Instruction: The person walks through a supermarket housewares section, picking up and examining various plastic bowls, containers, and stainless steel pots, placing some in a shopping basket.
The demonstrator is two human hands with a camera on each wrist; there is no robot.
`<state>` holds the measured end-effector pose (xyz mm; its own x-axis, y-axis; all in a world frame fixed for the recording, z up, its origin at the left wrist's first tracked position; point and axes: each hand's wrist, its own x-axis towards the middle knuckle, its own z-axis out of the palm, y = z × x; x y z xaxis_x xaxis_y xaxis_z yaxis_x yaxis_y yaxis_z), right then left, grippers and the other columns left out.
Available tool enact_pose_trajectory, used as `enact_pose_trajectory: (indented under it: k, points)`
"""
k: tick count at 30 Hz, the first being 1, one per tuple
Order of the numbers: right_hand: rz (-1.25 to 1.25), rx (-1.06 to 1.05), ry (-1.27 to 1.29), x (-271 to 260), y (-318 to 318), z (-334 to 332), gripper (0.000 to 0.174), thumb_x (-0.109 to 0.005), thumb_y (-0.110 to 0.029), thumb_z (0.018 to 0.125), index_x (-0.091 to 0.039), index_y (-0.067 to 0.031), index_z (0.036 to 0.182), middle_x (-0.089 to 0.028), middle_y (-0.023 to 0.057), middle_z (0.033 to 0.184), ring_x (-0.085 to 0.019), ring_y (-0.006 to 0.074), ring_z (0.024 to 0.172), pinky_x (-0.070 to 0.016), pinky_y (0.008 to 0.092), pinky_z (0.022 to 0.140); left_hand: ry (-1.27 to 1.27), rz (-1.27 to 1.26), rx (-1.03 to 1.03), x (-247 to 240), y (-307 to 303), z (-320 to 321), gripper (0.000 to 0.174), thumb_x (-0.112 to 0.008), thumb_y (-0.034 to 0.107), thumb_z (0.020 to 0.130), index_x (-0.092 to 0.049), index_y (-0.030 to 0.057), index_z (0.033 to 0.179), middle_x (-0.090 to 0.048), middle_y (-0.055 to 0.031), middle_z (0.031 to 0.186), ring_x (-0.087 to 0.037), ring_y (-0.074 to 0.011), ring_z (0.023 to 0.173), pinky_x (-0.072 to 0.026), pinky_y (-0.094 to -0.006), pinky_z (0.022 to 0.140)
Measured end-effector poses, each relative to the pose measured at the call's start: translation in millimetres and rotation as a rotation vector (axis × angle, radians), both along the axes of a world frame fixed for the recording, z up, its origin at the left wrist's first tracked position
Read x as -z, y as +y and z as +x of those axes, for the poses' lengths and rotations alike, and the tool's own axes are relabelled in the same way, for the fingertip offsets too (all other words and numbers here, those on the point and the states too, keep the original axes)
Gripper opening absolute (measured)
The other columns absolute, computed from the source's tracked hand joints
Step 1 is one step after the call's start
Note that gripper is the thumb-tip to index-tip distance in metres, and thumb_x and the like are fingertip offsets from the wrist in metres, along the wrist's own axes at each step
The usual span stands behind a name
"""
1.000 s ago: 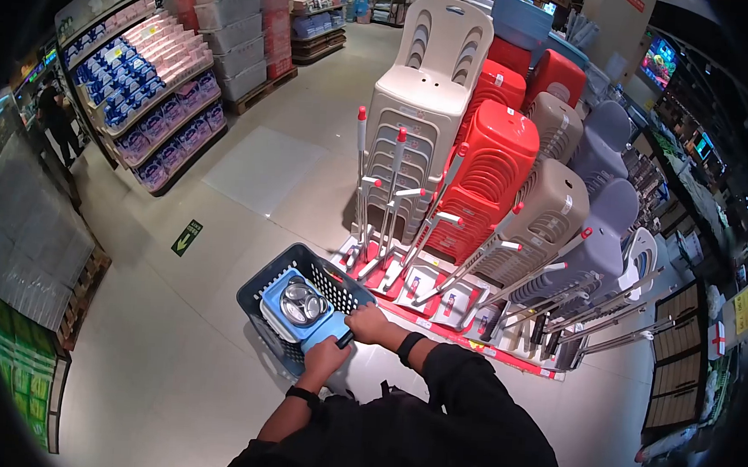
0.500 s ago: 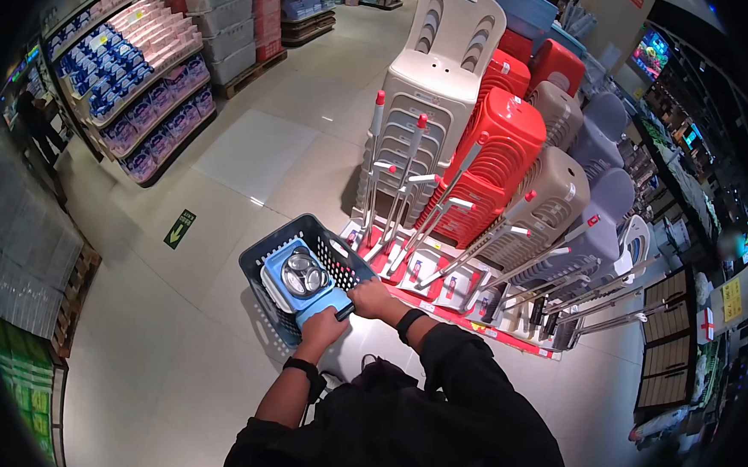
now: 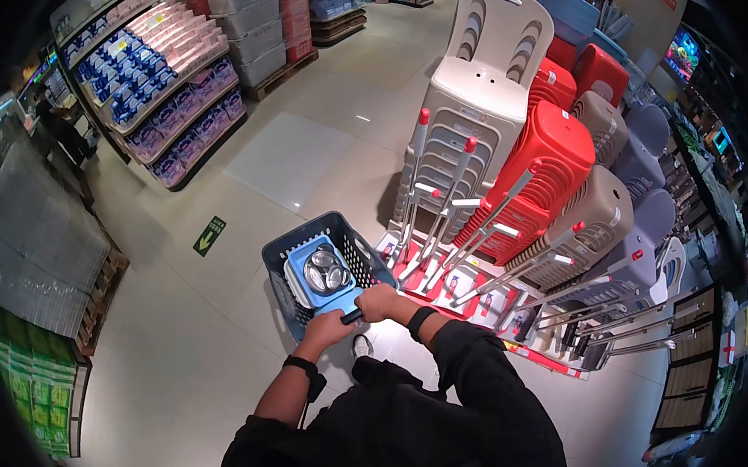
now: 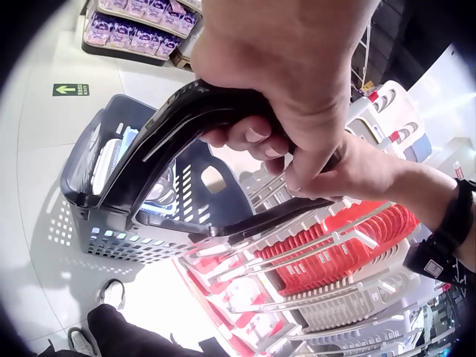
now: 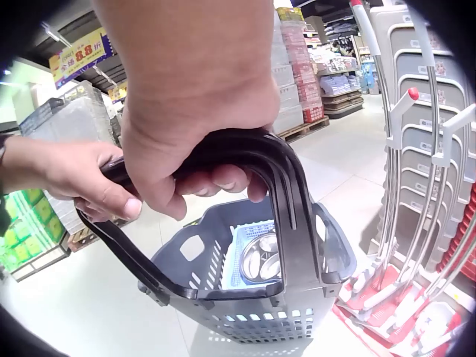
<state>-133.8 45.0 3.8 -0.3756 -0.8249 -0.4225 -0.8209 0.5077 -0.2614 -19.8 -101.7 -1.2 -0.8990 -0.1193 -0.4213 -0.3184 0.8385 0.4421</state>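
Observation:
A dark grey shopping basket (image 3: 364, 254) with perforated walls stands low in front of me. My left hand (image 3: 324, 329) and right hand (image 3: 378, 302) grip its black handle (image 5: 290, 201) side by side, fingers curled round the bar. Inside sits a light blue plastic basket (image 5: 232, 260) holding a round, shiny metal dish (image 3: 325, 270) with sections. A white container (image 4: 103, 167) lies along its left side, partly covered. In the left wrist view the left hand hides part of the handle bar.
Close on the right stand long-handled dustpans (image 3: 457, 213) before stacked beige chairs (image 3: 477, 94) and red stools (image 3: 551, 146). Wrapped pallet goods (image 3: 44, 239) line the left, with green packs (image 3: 35, 384) nearer. A shelf of packets (image 3: 148, 74) stands ahead left. Tiled floor (image 3: 289, 155) runs between.
The head view has turned left, so the chairs and dustpans sit farther right. The basket has moved a little forward along the floor beside the dustpans. Both hands keep their grip on the handle.

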Motion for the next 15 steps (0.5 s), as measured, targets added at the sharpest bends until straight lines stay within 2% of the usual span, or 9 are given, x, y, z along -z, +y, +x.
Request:
enact_pose_trajectory:
  k: [4,5,7,15]
  points:
    - [-0.024,-0.006,-0.024,5,-20,-9,0.024,-0.063,-0.03,0.073,-0.069,-0.0136,0.09,-0.069,0.0131,0.085,-0.067,0.0324,0.081,-0.0532,0.0442,0.069,-0.031,-0.003,-0.007,-6,-18,-8,0.047,-0.063,0.052,0.073,-0.067,0.0086,0.091,-0.068,-0.0157,0.084,-0.065,-0.0343,0.082,-0.0512,-0.0427,0.073]
    - [-0.026,-0.007,-0.03,5,-24,-13,0.024,-0.063,-0.03,0.073,-0.069,-0.0136,0.09,-0.069,0.0131,0.085,-0.067,0.0324,0.081,-0.0532,0.0442,0.069,-0.009,-0.008,-0.009,-7,-21,-10,0.047,-0.064,0.053,0.073,-0.067,0.009,0.089,-0.068,-0.0144,0.079,-0.066,-0.0329,0.079,-0.0511,-0.0421,0.07]
    - [-0.01,0.019,-0.055,-7,-31,-21,0.021,-0.063,-0.024,0.072,-0.071,-0.0112,0.087,-0.069,0.0138,0.09,-0.067,0.0311,0.086,-0.0534,0.0415,0.073,-0.026,-0.009,-0.014,-10,-30,-21,0.046,-0.064,0.053,0.073,-0.067,0.0091,0.089,-0.068,-0.0142,0.079,-0.066,-0.0328,0.079,-0.0511,-0.0419,0.07]
    - [-0.064,0.032,-0.119,-2,-66,-41,0.023,-0.066,-0.027,0.072,-0.072,-0.0089,0.086,-0.07,0.0141,0.089,-0.068,0.0312,0.085,-0.0536,0.0413,0.072,-0.045,-0.007,-0.012,-13,-69,-42,0.044,-0.066,0.052,0.072,-0.066,0.0105,0.086,-0.067,-0.0129,0.078,-0.065,-0.0324,0.079,-0.0501,-0.0415,0.071]
